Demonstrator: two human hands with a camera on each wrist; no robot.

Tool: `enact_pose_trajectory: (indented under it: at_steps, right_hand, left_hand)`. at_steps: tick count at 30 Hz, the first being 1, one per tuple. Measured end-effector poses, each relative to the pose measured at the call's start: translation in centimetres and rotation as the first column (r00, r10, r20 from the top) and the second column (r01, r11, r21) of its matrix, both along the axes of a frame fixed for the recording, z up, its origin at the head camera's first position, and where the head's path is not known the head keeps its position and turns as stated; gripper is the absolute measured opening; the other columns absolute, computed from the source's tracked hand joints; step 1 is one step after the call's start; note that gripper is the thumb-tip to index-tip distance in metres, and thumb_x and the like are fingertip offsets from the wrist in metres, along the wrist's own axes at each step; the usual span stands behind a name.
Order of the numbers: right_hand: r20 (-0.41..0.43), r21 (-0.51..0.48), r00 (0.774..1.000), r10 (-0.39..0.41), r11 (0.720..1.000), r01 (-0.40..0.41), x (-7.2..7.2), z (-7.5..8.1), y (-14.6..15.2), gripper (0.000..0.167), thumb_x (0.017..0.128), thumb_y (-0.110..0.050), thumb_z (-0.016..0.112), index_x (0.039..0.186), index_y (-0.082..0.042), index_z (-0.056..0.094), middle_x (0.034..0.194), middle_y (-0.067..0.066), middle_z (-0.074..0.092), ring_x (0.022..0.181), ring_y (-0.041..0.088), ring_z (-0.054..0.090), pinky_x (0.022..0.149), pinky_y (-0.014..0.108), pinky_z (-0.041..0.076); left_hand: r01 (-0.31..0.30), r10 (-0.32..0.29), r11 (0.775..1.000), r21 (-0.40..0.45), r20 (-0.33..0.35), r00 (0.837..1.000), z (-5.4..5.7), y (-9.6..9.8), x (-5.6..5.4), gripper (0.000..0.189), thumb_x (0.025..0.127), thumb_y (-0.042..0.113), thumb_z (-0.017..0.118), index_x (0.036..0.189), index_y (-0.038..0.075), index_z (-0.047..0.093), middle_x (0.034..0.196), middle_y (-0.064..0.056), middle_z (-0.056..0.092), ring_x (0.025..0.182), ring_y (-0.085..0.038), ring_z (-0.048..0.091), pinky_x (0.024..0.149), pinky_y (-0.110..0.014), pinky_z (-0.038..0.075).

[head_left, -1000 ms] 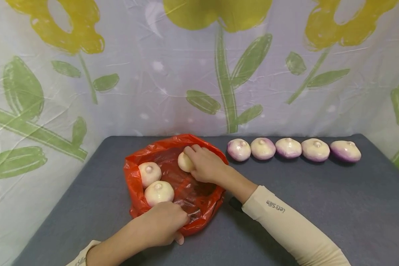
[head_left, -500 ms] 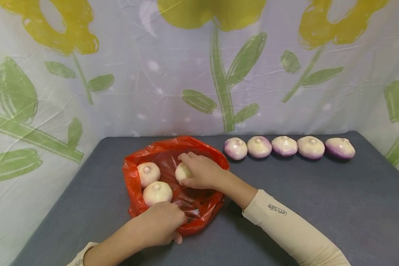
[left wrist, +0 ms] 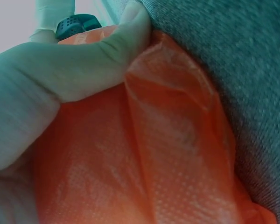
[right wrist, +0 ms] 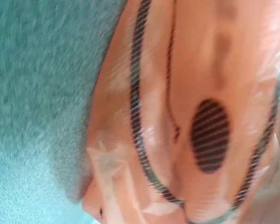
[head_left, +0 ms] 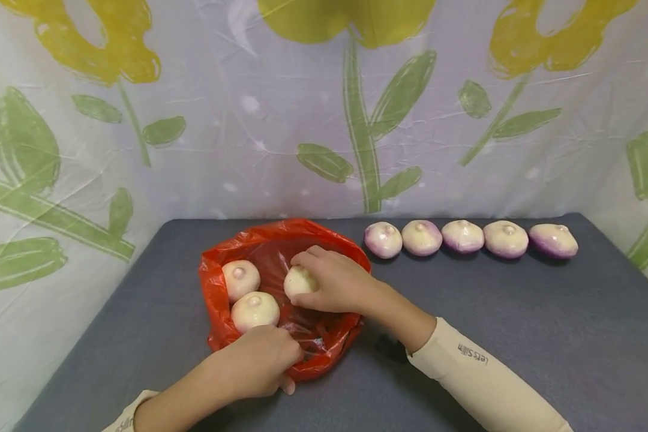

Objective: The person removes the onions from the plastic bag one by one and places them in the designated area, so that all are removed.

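A red plastic bag (head_left: 288, 228) lies on the table with its mouth spread wide. My left hand (head_left: 267, 360) grips its near rim; in the left wrist view the thumb (left wrist: 126, 44) presses over the folded edge of the plastic. Inside the bag my right hand (head_left: 335, 281) holds a pale onion (head_left: 298, 283), fingers over the top and thumb on the near side. Two more cream-coloured onions sit at the bag's left side, one farther back (head_left: 241, 279) and one nearer (head_left: 255, 311). The right wrist view shows the bag's printed outer wall (right wrist: 154, 116), with the right hand mostly hidden behind it.
A row of several white and purple onions (head_left: 462, 236) stands along the table's back edge, right of the bag. The dark grey table (head_left: 491, 318) meets a flowered cloth backdrop (head_left: 248, 132) behind and at both sides.
My right hand has lowered slightly and come nearer with the onion, its thumb now showing on the near side. My left hand keeps its hold on the rim. The head view has shifted a little.
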State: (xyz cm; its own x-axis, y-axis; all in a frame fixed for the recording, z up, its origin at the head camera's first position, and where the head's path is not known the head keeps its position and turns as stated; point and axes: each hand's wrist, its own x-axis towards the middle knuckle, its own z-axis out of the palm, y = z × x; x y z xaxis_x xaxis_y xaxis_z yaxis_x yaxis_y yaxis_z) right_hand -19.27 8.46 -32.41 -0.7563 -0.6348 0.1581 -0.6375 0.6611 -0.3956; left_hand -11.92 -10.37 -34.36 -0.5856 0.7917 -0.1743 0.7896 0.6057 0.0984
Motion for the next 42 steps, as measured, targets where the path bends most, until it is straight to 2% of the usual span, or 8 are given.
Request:
enact_pose_trajectory:
  at_steps: [7, 15, 19, 22, 25, 29, 36, 42]
  right_hand:
    - [-0.011, -0.040, 1.000, -0.023, 0.999, 0.022, 1.1, 1.1, 1.0, 0.053, 0.085, -0.039, 0.076, 0.128, -0.013, 0.062, 0.118, 0.002, 0.062, 0.104, 0.016, 0.057, 0.089, 0.035, 0.048]
    - [-0.049, -0.122, 0.998, -0.033, 0.992, 0.026, 1.6, 2.5, 2.9, 0.054, 0.085, -0.037, 0.076, 0.130, -0.010, 0.062, 0.121, 0.003, 0.061, 0.107, 0.015, 0.057, 0.091, 0.036, 0.047]
    - [-0.054, -0.141, 0.998, -0.031, 0.990, 0.023, 2.0, 2.8, 3.6, 0.055, 0.085, -0.037, 0.076, 0.130, -0.009, 0.062, 0.123, 0.005, 0.061, 0.116, 0.019, 0.056, 0.096, 0.038, 0.046]
    - [-0.051, -0.154, 0.998, -0.044, 0.988, 0.035, 2.2, 3.1, 4.1, 0.056, 0.085, -0.037, 0.077, 0.131, -0.010, 0.061, 0.124, 0.003, 0.061, 0.114, 0.016, 0.056, 0.094, 0.037, 0.047]
    - [-0.043, -0.161, 0.997, -0.056, 0.986, 0.049, 2.4, 3.3, 4.6, 0.056, 0.085, -0.038, 0.077, 0.131, -0.010, 0.062, 0.123, 0.001, 0.061, 0.104, 0.013, 0.057, 0.088, 0.035, 0.048]
    - [-0.037, -0.164, 0.997, -0.064, 0.985, 0.057, 2.7, 3.5, 5.1, 0.057, 0.084, -0.038, 0.077, 0.131, -0.010, 0.062, 0.123, 0.002, 0.062, 0.105, 0.014, 0.057, 0.087, 0.036, 0.049]
    - [-0.051, -0.181, 0.995, -0.081, 0.981, 0.070, 3.0, 3.8, 6.1, 0.055, 0.084, -0.035, 0.078, 0.129, -0.009, 0.062, 0.125, 0.002, 0.062, 0.113, 0.015, 0.056, 0.094, 0.038, 0.046]
    - [-0.079, -0.186, 0.992, -0.095, 0.979, 0.079, 3.3, 3.9, 6.9, 0.054, 0.083, -0.034, 0.080, 0.127, -0.009, 0.064, 0.122, 0.002, 0.064, 0.109, 0.015, 0.057, 0.091, 0.038, 0.047]
  left_hand:
    - [0.009, -0.009, 1.000, 0.009, -0.007, 1.000, -0.2, 0.0, 0.1, 0.026, 0.069, 0.032, 0.090, 0.075, 0.020, 0.068, 0.060, 0.012, 0.047, 0.055, -0.007, 0.042, 0.055, -0.026, 0.041]
    - [0.014, -0.013, 1.000, 0.015, -0.031, 0.999, -0.1, -0.2, 0.1, 0.027, 0.068, 0.031, 0.091, 0.073, 0.020, 0.066, 0.060, 0.011, 0.049, 0.055, -0.007, 0.043, 0.055, -0.027, 0.043]
    - [0.011, -0.011, 1.000, 0.011, -0.025, 1.000, -0.2, -0.2, 0.0, 0.027, 0.069, 0.032, 0.090, 0.075, 0.020, 0.067, 0.062, 0.011, 0.050, 0.056, -0.007, 0.044, 0.056, -0.027, 0.044]
    - [0.009, -0.008, 1.000, 0.007, -0.017, 1.000, -0.2, -0.2, 0.0, 0.026, 0.069, 0.032, 0.090, 0.076, 0.020, 0.067, 0.062, 0.011, 0.050, 0.057, -0.007, 0.043, 0.057, -0.027, 0.044]
    - [0.009, -0.009, 1.000, 0.006, -0.015, 1.000, -0.1, -0.2, 0.1, 0.026, 0.069, 0.032, 0.090, 0.076, 0.020, 0.068, 0.062, 0.011, 0.050, 0.057, -0.007, 0.043, 0.057, -0.027, 0.044]
    - [0.009, -0.009, 1.000, 0.007, -0.012, 1.000, -0.1, -0.1, 0.1, 0.026, 0.069, 0.032, 0.090, 0.077, 0.020, 0.068, 0.062, 0.012, 0.050, 0.057, -0.007, 0.043, 0.057, -0.027, 0.044]
    - [0.010, -0.010, 1.000, 0.012, -0.009, 1.000, 0.0, 0.0, 0.0, 0.026, 0.069, 0.032, 0.090, 0.077, 0.021, 0.068, 0.063, 0.012, 0.050, 0.058, -0.006, 0.044, 0.058, -0.028, 0.045]
    - [0.003, -0.002, 1.000, 0.011, -0.009, 1.000, 0.0, 0.0, 0.1, 0.026, 0.068, 0.032, 0.090, 0.077, 0.020, 0.068, 0.063, 0.012, 0.050, 0.058, -0.006, 0.044, 0.058, -0.028, 0.045]
